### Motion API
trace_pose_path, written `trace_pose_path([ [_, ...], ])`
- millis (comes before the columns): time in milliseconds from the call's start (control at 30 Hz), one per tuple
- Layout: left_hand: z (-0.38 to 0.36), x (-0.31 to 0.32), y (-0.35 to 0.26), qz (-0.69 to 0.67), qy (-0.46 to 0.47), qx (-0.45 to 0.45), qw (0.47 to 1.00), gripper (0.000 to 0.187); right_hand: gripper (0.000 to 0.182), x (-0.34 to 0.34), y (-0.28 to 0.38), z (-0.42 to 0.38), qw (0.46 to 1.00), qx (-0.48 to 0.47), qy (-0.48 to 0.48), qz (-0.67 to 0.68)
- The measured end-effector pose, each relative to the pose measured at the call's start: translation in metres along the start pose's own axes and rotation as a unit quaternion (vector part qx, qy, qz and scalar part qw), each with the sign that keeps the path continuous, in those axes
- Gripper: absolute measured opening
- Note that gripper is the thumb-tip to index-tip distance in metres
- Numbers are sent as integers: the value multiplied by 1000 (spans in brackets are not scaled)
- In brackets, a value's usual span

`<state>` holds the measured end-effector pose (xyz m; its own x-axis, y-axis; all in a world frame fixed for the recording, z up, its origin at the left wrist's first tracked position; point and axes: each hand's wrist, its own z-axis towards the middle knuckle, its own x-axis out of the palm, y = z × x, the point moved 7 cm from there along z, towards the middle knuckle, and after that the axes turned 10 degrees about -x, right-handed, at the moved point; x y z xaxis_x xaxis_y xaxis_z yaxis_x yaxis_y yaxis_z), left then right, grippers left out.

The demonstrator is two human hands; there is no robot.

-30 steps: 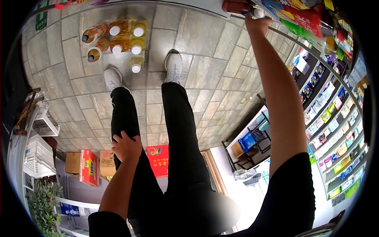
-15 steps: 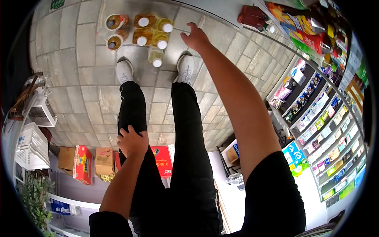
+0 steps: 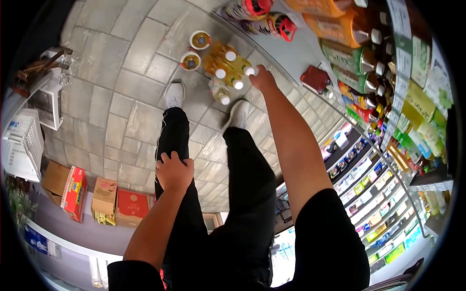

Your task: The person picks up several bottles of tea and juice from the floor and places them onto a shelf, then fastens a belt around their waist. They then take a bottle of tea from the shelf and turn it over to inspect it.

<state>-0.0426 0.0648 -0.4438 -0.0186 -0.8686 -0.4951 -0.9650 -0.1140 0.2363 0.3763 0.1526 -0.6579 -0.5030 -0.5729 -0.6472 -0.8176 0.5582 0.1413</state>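
My right hand [image 3: 263,79] reaches down to the floor, its thumb and fingers closed at the white cap of a bottle of yellow liquid [image 3: 240,64]. Part of the fingers is hidden. That bottle is upright at the right edge of a tight cluster of white-capped bottles holding yellow to amber liquid. One paler bottle [image 3: 218,89] stands closest to my right shoe. Two round containers with dark caps and red-and-white rims [image 3: 200,40] are just left of the cluster. My left hand [image 3: 175,172] lies on my left knee, fingers spread, holding nothing.
Shelves of orange and green bottles [image 3: 335,29] rise at the right, with a metal rail [image 3: 388,160] beside them. Large bottles with red handles [image 3: 267,22] stand ahead. Cartons [image 3: 75,191] and a white basket [image 3: 22,143] are at the left. Tiles [image 3: 114,87] cover the floor.
My right hand has gone from spread beside the bottles to closed at one cap. The view has turned, bringing more shelves in at the right. My left hand stays on the knee.
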Motion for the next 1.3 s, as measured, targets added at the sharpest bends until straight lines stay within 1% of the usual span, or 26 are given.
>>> trace_pose_path([
  [67,8,-7,5,-39,41,2,998,46,64,-2,6,0,999,19,26,1],
  [200,8,-3,5,-71,27,5,997,46,63,-10,26,6,997,38,50,-43],
  [333,0,1,-4,-47,36,-26,998,47,62,10,22,18,995,44,64,-70],
  [400,-12,12,-11,-38,49,-31,998,48,65,16,18,21,996,18,35,-79],
  [467,-17,16,-14,-19,20,-56,998,49,64,24,6,29,997,38,49,-53],
  [500,-20,14,-16,-10,43,-79,996,51,63,28,1,28,996,52,62,-31],
  [533,-23,15,-18,-4,42,-78,996,51,63,28,-4,25,996,54,63,-25],
  [600,-29,17,-14,-23,31,-101,994,51,63,28,-4,21,997,13,73,16],
  [633,-35,21,-8,-33,10,-130,991,51,63,30,-13,13,997,13,77,20],
  [667,-36,22,-2,-52,12,-139,989,52,62,28,-12,11,997,2,71,22],
  [767,-38,39,-5,-71,22,-145,987,54,61,24,-14,7,998,-11,60,25],
  [833,-44,45,-20,-39,23,-143,989,55,61,29,-19,7,998,-16,60,24],
  [900,-48,55,-27,-32,30,-148,988,55,61,34,-21,11,999,-30,42,14],
  [967,-50,64,-29,-22,39,-156,987,56,60,42,-27,17,998,-36,46,14],
  [1067,-47,67,-25,-32,44,-160,986,56,57,57,-32,26,998,-50,38,24],
  [1133,-45,71,-23,-24,29,-162,986,57,56,57,-31,28,997,-66,16,27],
  [1167,-46,74,-22,-19,39,-167,985,57,57,59,-31,29,997,-63,12,33],
  [1200,-45,71,-24,-15,39,-165,985,57,57,63,-31,28,997,-64,26,31],
  [1267,-41,66,-25,-16,41,-172,984,57,54,62,-26,38,996,-87,-6,22],
  [1300,-39,65,-25,-18,37,-170,985,57,54,74,-33,52,996,-89,2,18],
])
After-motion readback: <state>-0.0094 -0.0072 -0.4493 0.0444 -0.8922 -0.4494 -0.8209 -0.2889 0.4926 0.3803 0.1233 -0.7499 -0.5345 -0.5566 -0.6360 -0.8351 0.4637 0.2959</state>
